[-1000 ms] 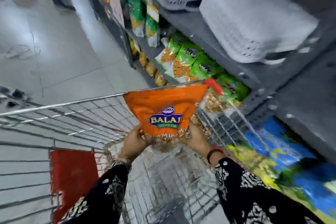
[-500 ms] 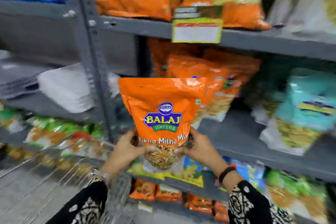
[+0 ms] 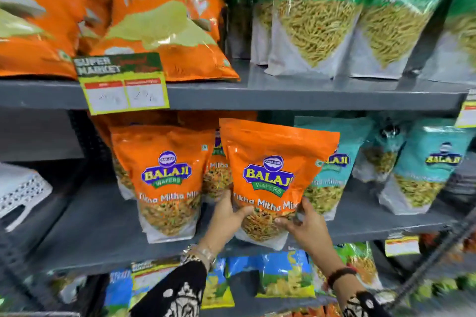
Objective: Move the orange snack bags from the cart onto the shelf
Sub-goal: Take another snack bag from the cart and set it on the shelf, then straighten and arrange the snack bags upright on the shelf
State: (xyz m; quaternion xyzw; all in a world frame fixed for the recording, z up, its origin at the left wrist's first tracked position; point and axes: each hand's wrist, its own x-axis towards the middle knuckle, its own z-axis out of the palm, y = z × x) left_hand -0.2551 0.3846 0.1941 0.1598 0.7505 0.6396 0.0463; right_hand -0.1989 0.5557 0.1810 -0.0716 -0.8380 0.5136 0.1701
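The orange snack bag (image 3: 273, 177) is in both my hands, standing up at the front edge of the middle shelf (image 3: 103, 224). Its bottom looks like it touches the shelf or sits just above it, but I cannot tell which. My left hand (image 3: 226, 216) grips its lower left side, with my thumb across the see-through window at the front. My right hand (image 3: 304, 221) grips its lower right corner, fingers curled on the front. The bag leans a little to the left at the top.

Just beside it on the left stands another orange bag (image 3: 167, 183) of the same kind, already on the shelf. More orange bags (image 3: 216, 170) stand behind, in the gap between the two. On the right, touching my bag or just behind it, is a teal bag (image 3: 332, 167), and another teal bag (image 3: 425, 165) stands farther right.

The shelf above holds big orange chip bags (image 3: 164, 26) on the left and green bags (image 3: 316, 15) on the right. A yellow price tag (image 3: 123, 85) hangs from its front edge. A white plastic basket (image 3: 20, 190) sits at the far left. Blue and yellow bags (image 3: 283, 273) are on the shelf below my hands. My sleeves (image 3: 175, 293) are black with white patterns
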